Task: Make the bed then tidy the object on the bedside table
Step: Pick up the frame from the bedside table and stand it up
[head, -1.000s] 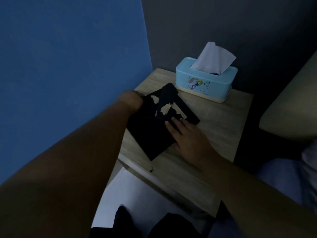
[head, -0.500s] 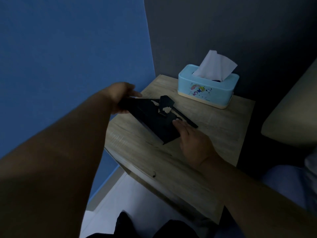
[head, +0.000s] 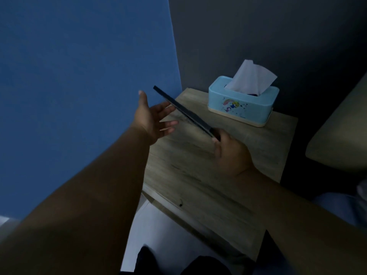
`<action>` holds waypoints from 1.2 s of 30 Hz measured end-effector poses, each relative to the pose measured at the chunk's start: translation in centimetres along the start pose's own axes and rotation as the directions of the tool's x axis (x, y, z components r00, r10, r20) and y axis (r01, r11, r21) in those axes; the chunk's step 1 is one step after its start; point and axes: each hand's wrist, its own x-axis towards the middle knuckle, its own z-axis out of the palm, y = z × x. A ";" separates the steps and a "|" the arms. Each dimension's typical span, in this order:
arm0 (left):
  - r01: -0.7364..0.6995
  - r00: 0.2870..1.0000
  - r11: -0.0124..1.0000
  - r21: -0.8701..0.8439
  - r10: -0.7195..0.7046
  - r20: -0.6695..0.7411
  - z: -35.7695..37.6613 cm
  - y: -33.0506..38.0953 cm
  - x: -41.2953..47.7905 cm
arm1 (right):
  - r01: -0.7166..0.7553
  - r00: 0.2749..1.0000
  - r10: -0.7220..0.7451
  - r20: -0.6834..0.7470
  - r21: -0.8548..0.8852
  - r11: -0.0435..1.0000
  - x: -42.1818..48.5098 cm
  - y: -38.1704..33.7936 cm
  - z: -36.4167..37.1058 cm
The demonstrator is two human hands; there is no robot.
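Gripping the near end of a thin, flat black picture frame (head: 182, 110), a person's right hand (head: 230, 153) holds it clear above a light wooden bedside table (head: 198, 179), fingers curled round its lower corner. Seen almost edge-on, the frame shows as a narrow dark strip. Its long axis runs diagonally, the far end pointing up and to the left toward a blue wall (head: 79, 76) and the near end down and to the right into the holding hand. It is tilted, with the far end higher than the gripped one.

The left hand (head: 153, 118) is open just beside the frame's left face, palm turned toward it, thumb raised and fingers spread and straight. The upper fingertips reach the frame's edge, though it cannot be told whether they touch it.

At the back of the table, well apart from the frame, stands a light blue rectangular tissue box (head: 241, 102) with a cartoon print, a white tissue (head: 252, 76) rising from its slot. Behind it is a dark grey wall (head: 258, 26); a beige cushion (head: 341, 139) shows at right.
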 end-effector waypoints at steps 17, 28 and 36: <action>-0.099 0.988 0.931 0.352 0.050 0.145 1.2 -2.1 0.2 | 0.003 0.998 0.001 -0.055 0.066 0.998 1.3 -0.6 -0.5; -0.175 0.911 0.825 0.537 -0.071 0.407 1.6 -3.3 -0.5 | 0.039 0.998 -0.030 -0.052 0.173 0.984 1.3 -3.2 1.5; -0.137 0.924 0.875 0.465 -0.056 0.379 1.7 -3.3 -1.2 | 0.014 0.996 -0.041 0.074 0.333 0.943 1.3 -3.8 1.8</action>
